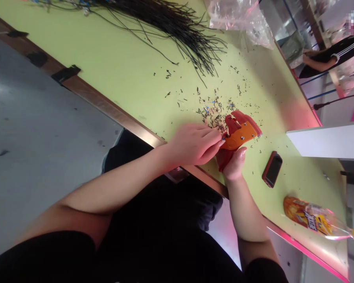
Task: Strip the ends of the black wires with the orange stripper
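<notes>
My right hand (235,165) is wrapped round a red and orange wire stripper (243,133), whose jaw end rests over the table among the scraps. My left hand (196,143) is closed, its fingertips pinched against the tool's side. A speck of blue shows at those fingertips, but what they hold is too small to name. Short black wire scraps (216,116) lie scattered around the tool, a few bluish bits among them. Farther off is a thick bundle of black wires (177,23), its loose ends fanned towards the scraps.
Clear plastic bags (238,17) lie at the table's far side. On the right are a phone (272,169), a drink bottle (315,220) lying over and a white panel (327,139). Another person's arm (321,63) shows at the upper right. The table edge (106,108) runs in front of me.
</notes>
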The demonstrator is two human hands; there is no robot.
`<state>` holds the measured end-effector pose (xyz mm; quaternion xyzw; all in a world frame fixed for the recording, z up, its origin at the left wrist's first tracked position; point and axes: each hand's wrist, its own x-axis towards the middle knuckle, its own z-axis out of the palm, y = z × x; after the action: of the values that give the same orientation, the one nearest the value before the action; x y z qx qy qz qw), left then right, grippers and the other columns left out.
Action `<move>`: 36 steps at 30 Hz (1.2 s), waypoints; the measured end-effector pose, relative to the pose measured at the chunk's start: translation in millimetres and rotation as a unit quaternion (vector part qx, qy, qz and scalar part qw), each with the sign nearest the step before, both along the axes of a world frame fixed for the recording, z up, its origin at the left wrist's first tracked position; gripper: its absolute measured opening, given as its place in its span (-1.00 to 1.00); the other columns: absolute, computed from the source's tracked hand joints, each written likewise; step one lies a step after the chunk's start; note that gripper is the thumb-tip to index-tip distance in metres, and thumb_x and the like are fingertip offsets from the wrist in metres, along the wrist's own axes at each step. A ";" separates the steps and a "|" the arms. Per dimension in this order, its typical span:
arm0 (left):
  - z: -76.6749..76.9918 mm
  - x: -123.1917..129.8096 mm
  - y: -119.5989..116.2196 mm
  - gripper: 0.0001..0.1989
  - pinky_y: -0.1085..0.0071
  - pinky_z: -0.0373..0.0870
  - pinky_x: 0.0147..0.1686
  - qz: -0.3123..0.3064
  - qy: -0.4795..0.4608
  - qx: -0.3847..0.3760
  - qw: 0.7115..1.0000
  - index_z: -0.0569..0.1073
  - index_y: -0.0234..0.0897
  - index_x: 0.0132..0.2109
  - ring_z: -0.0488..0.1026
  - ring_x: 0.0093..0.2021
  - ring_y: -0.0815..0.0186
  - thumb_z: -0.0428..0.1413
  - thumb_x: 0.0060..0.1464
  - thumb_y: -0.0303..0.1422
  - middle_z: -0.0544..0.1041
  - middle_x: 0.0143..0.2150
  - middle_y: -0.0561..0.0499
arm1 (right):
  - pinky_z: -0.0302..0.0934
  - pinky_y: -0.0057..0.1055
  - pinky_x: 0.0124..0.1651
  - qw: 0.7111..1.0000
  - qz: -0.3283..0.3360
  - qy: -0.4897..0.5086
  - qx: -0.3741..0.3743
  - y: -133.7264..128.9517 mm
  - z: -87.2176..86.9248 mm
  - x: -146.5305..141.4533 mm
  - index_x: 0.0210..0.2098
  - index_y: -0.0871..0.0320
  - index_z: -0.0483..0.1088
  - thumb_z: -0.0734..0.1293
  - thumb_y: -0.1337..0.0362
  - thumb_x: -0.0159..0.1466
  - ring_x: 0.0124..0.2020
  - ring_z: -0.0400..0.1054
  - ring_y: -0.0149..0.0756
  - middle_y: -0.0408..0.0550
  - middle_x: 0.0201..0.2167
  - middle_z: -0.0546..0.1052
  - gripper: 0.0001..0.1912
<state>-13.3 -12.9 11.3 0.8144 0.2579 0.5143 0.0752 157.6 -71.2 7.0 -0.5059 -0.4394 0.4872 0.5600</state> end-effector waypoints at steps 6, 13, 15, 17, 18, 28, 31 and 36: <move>0.4 -0.9 -0.7 -0.68 0.36 0.07 -0.51 0.001 -0.011 -0.039 0.999 0.22 -0.17 -0.36 0.17 -0.58 0.41 0.01 0.45 -0.38 0.33 -0.58 0.16 | 0.53 0.18 0.25 0.999 0.011 0.018 -0.033 -4.1 -2.6 1.5 -0.05 0.02 0.62 0.30 -0.56 0.19 0.31 0.52 0.24 0.15 -0.06 0.70 -0.18; -0.8 -1.0 -1.0 -0.69 0.34 0.06 -0.50 0.001 -0.008 -0.060 0.998 0.24 -0.18 -0.35 0.19 -0.58 0.41 -0.02 0.46 -0.38 0.34 -0.56 0.15 | 0.56 0.18 0.21 1.000 0.013 -0.012 -0.016 -4.7 -2.9 2.8 -0.05 -0.02 0.62 0.25 -0.55 0.24 0.29 0.52 0.23 0.15 -0.06 0.69 -0.20; -1.8 -0.5 -0.8 -0.70 0.32 0.06 -0.50 -0.014 0.008 -0.054 0.998 0.25 -0.18 -0.34 0.23 -0.56 0.40 -0.01 0.46 -0.37 0.36 -0.55 0.13 | 0.53 0.18 0.26 1.000 0.009 -0.028 -0.002 -4.4 -1.9 2.7 -0.06 -0.03 0.62 0.20 -0.54 0.28 0.30 0.51 0.20 0.13 -0.08 0.68 -0.22; -3.1 0.1 -0.4 -0.71 0.31 0.06 -0.49 -0.032 0.019 -0.045 0.998 0.26 -0.18 -0.34 0.26 -0.55 0.39 -0.01 0.45 -0.38 0.37 -0.54 0.12 | 0.49 0.17 0.32 0.999 -0.008 -0.052 0.012 -4.1 -1.3 2.6 -0.07 -0.04 0.61 0.20 -0.52 0.31 0.33 0.48 0.17 0.11 -0.08 0.68 -0.24; -3.9 0.4 -0.2 -0.71 0.31 0.06 -0.49 -0.038 0.020 -0.041 0.998 0.26 -0.18 -0.33 0.28 -0.54 0.39 -0.01 0.45 -0.39 0.38 -0.54 0.12 | 0.46 0.16 0.35 0.998 -0.017 -0.064 0.016 -4.0 -1.1 2.4 -0.07 -0.04 0.61 0.20 -0.51 0.31 0.35 0.46 0.16 0.10 -0.07 0.67 -0.25; -6.7 0.6 0.3 -0.70 0.35 0.06 -0.47 -0.032 0.041 -0.032 0.998 0.28 -0.19 -0.33 0.31 -0.52 0.39 -0.02 0.47 -0.35 0.41 -0.53 0.11 | 0.47 0.09 0.35 0.999 -0.014 -0.049 0.017 -6.0 -1.6 1.3 -0.16 -0.02 0.60 0.25 -0.45 0.36 0.31 0.50 0.13 0.09 -0.10 0.67 -0.34; -5.8 1.3 0.5 -0.69 0.36 0.06 -0.47 -0.031 0.036 -0.023 0.999 0.28 -0.19 -0.33 0.31 -0.52 0.39 -0.02 0.48 -0.36 0.41 -0.53 0.11 | 0.45 0.07 0.39 0.998 -0.022 -0.061 0.013 -6.4 -1.2 1.6 -0.19 -0.02 0.58 0.27 -0.45 0.35 0.34 0.47 0.13 0.08 -0.09 0.67 -0.35; -4.7 1.1 0.5 -0.69 0.34 0.02 -0.49 -0.041 0.019 -0.025 0.999 0.27 -0.19 -0.35 0.29 -0.53 0.40 0.00 0.47 -0.38 0.42 -0.53 0.11 | 0.54 0.19 0.27 0.998 -0.018 -0.063 -0.019 -6.7 -1.0 3.4 -0.11 -0.06 0.54 0.23 -0.52 0.30 0.36 0.44 0.23 0.10 -0.14 0.65 -0.29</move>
<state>-12.2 -12.3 6.7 0.8320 0.2384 0.4885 0.1112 161.0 -77.9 6.0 -0.5541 -0.4552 0.4520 0.5305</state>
